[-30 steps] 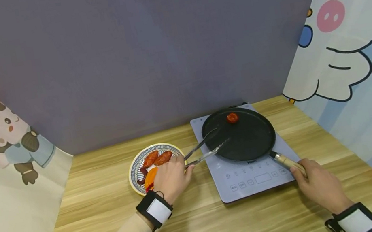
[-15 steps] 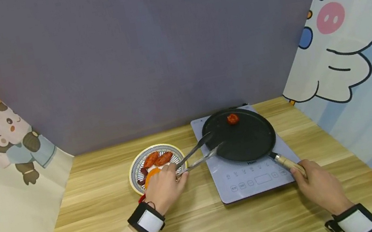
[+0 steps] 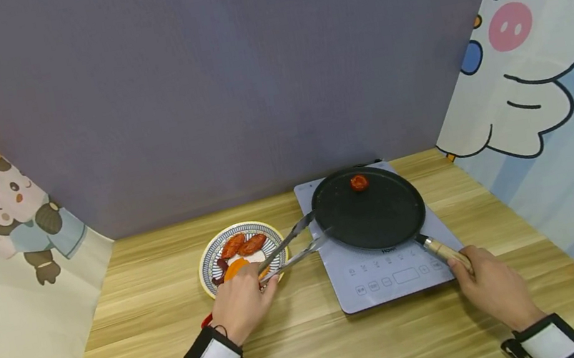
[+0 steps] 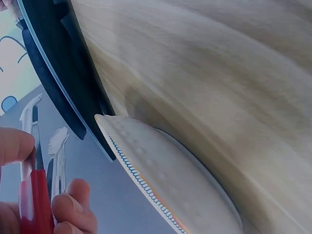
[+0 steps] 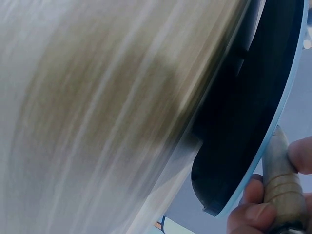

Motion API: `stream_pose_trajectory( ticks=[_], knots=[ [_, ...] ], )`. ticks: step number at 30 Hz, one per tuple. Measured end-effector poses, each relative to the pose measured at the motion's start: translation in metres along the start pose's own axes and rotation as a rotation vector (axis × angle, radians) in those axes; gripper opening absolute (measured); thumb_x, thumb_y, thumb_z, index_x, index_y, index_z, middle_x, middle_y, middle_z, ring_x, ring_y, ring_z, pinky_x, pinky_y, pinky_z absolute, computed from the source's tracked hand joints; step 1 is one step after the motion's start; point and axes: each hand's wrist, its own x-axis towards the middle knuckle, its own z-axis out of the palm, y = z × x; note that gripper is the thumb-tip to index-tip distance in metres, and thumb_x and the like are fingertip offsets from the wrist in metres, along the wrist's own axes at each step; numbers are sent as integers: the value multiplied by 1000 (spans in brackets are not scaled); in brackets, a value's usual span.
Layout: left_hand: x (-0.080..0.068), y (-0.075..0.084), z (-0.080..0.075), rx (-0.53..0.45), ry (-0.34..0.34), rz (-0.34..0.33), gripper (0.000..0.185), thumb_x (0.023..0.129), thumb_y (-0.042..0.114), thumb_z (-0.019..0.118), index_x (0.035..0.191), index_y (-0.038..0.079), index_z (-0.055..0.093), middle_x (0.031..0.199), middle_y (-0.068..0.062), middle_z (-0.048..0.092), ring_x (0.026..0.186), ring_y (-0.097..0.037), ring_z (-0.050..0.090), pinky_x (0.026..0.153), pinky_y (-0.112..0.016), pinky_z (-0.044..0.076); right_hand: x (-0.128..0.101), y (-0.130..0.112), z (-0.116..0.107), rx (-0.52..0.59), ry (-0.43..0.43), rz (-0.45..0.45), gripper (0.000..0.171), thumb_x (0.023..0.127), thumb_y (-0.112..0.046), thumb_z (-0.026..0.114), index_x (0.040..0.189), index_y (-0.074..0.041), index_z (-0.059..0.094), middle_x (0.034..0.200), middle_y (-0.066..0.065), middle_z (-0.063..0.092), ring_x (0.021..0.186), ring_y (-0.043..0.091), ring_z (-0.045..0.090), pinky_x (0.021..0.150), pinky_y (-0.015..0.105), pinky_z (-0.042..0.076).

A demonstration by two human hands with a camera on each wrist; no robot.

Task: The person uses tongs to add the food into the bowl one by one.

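Note:
My left hand (image 3: pixel 242 303) holds metal tongs (image 3: pixel 286 243) with red handles (image 4: pixel 35 200), over the near edge of a patterned plate (image 3: pixel 208 262). Apart from each other, the tong tips point at the pan's left rim with nothing between them. On the plate lie two reddish-brown chicken wings (image 3: pixel 232 246), an orange piece (image 3: pixel 235 268) and dark red pieces (image 3: pixel 220 272), partly hidden by the hand. My right hand (image 3: pixel 495 286) grips the wooden handle (image 3: pixel 448 254) of a flat black frying pan (image 3: pixel 378 214). A small round red piece of food (image 3: pixel 359 183) sits near its far rim.
Beneath the pan is a pale induction cooker (image 3: pixel 373 285) with touch buttons along its front. A grey panel (image 3: pixel 248 84) rises behind the wooden table (image 3: pixel 339 354). Cartoon-printed sheets (image 3: pixel 563 94) border both sides.
My left hand and the tongs have drawn back toward the lower left, the tips moving from over the pan to its left rim. The right hand and the pan have stayed put.

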Motion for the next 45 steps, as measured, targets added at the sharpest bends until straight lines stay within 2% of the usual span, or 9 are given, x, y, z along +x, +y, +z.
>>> stream_pose_trajectory(
  ticks=[3,5,10,13,19,28,32,36,45],
  knots=[
    [-3,-5,0,-17,7,-5,39,85,43,66,109,13,69,80,1,62,47,-10,45,39,-27,32,0,0,0,4,-9,4,33,97,-30,53,104,3,57,70,5,47,54,17,42,45,32,29],
    [-6,-8,-1,-22,8,-10,39,85,43,67,108,12,69,77,1,61,45,-10,43,39,-27,32,0,0,0,3,-15,6,34,98,-30,52,104,3,56,71,5,47,55,17,42,45,32,29],
    [-11,-16,-5,8,-7,-19,38,85,44,67,94,7,66,69,1,53,43,-11,40,38,-28,30,0,0,0,1,-10,-2,35,98,-31,52,104,3,56,70,5,47,55,17,42,46,32,29],
    [-14,-20,-7,19,-24,-27,38,86,44,65,89,7,63,69,-1,54,44,-13,41,39,-29,31,1,0,0,0,-6,-5,34,98,-31,52,104,3,57,70,4,47,54,17,42,46,32,29],
    [-17,-26,-11,19,-53,-44,40,87,43,65,95,5,65,73,-3,58,46,-13,42,40,-29,32,0,0,0,0,-23,7,37,98,-32,51,106,3,56,72,5,48,55,18,43,46,32,30],
    [-23,-37,-13,14,-86,-105,39,87,43,66,94,5,65,64,0,48,43,-13,38,38,-28,29,0,0,0,10,-1,3,33,98,-30,53,104,2,56,71,5,47,54,17,42,45,32,29],
    [-24,-42,-14,13,-117,-137,43,88,44,63,100,3,65,67,-2,52,44,-13,40,38,-29,30,0,0,1,14,-2,5,33,98,-30,52,104,2,56,71,5,47,53,17,42,45,32,29],
    [-25,-48,-13,7,-116,-150,45,88,44,63,103,2,65,68,-2,54,46,-14,43,39,-30,32,-2,1,1,12,-2,5,33,98,-30,52,104,2,56,71,5,47,53,17,42,44,32,29],
    [-26,-63,-11,20,-112,-195,36,86,42,64,85,6,61,61,0,46,46,-16,42,40,-31,30,0,-1,0,10,5,-7,32,98,-29,53,104,3,56,71,5,47,54,17,42,44,32,29]
  ],
)
